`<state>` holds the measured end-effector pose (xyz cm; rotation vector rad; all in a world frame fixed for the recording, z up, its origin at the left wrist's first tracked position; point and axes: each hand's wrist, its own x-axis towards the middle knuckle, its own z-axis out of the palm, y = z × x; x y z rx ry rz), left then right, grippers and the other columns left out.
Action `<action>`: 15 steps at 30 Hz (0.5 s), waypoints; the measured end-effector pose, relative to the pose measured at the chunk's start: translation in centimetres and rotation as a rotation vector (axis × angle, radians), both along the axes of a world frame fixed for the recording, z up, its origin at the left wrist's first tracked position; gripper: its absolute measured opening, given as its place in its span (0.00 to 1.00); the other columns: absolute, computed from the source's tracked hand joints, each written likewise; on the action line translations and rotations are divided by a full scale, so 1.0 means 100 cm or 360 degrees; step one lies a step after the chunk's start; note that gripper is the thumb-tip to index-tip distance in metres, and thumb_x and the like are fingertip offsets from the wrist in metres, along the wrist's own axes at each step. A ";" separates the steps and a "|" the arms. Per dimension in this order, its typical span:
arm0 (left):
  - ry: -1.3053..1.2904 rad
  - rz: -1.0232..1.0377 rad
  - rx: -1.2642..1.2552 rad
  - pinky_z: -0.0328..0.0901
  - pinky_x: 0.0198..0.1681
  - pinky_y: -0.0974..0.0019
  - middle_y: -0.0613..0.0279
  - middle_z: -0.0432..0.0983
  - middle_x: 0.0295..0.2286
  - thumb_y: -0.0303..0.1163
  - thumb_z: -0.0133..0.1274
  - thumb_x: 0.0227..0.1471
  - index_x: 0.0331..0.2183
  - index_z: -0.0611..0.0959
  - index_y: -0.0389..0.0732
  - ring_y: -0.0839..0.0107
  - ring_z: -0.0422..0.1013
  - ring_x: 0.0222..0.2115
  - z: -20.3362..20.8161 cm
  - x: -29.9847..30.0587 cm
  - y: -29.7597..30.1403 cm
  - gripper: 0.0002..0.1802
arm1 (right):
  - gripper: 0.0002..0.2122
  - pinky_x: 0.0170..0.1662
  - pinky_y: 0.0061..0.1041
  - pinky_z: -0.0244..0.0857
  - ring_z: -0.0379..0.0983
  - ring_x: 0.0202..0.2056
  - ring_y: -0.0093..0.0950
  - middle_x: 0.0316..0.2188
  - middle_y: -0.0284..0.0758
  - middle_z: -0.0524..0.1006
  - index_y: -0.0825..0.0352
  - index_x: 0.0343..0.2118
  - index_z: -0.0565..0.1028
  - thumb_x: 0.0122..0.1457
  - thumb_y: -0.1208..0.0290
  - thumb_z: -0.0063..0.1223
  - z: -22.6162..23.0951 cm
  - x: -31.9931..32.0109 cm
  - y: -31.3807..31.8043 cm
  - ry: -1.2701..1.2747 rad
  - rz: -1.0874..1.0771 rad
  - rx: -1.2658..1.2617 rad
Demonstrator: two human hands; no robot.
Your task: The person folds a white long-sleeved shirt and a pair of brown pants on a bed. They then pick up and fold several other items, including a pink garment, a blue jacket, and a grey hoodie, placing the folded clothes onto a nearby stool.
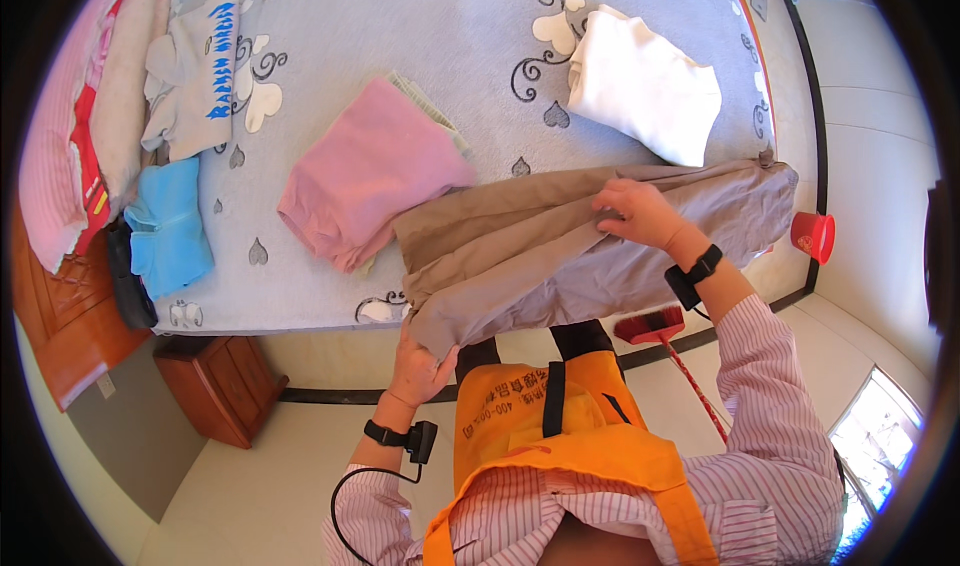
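A pair of brown trousers (540,256) lies stretched sideways along the near edge of the bed, creased and overhanging a little. My left hand (418,368) grips the near left corner of the cloth, its thumb on the near side. Laid on the middle of the trousers is my right hand (640,213), fingers apart and slightly bent, with no fold visibly held. A folded pink garment (370,171) touches the left end of the trousers, with a pale green cloth (425,101) under it. Beyond the right part sits a folded white garment (645,86).
The grey patterned bed cover (330,26) spreads beneath the clothes. At left lie a grey shirt (190,86), a blue folded garment (170,226) and pillows (62,156). A wooden cabinet (215,386), a red broom (655,328) and a red bucket (813,236) stand around the bed.
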<state>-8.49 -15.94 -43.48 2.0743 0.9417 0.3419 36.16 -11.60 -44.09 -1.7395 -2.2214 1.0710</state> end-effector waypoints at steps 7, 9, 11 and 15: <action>0.0002 0.0259 -0.0895 0.64 0.52 0.60 0.52 0.77 0.40 0.34 0.58 0.52 0.42 0.81 0.33 0.56 0.71 0.44 -0.019 -0.010 -0.004 0.18 | 0.08 0.37 0.39 0.69 0.75 0.34 0.41 0.28 0.38 0.78 0.61 0.34 0.76 0.53 0.65 0.57 -0.044 -0.023 -0.028 -0.0026 -0.0088 -0.0112; -0.0112 0.0536 -0.1399 0.65 0.48 0.64 0.57 0.77 0.39 0.37 0.58 0.54 0.43 0.80 0.33 0.65 0.72 0.41 -0.025 -0.008 -0.009 0.19 | 0.08 0.36 0.41 0.69 0.76 0.32 0.42 0.26 0.40 0.78 0.62 0.34 0.76 0.54 0.65 0.56 -0.047 -0.026 -0.032 0.0039 -0.0265 -0.0131; -0.0328 0.0768 -0.1655 0.65 0.47 0.65 0.61 0.76 0.39 0.39 0.58 0.55 0.44 0.79 0.32 0.70 0.71 0.40 -0.032 -0.002 -0.008 0.21 | 0.07 0.35 0.41 0.69 0.76 0.31 0.43 0.24 0.41 0.78 0.62 0.33 0.75 0.54 0.66 0.55 -0.046 -0.031 -0.033 -0.0126 -0.0203 -0.0112; -0.0282 0.0932 -0.1907 0.63 0.51 0.66 0.64 0.74 0.41 0.37 0.56 0.56 0.48 0.75 0.32 0.71 0.68 0.43 -0.048 0.003 0.004 0.23 | 0.05 0.34 0.42 0.69 0.75 0.30 0.43 0.25 0.41 0.77 0.63 0.31 0.73 0.52 0.70 0.53 -0.039 -0.044 -0.024 -0.0387 -0.0104 -0.0171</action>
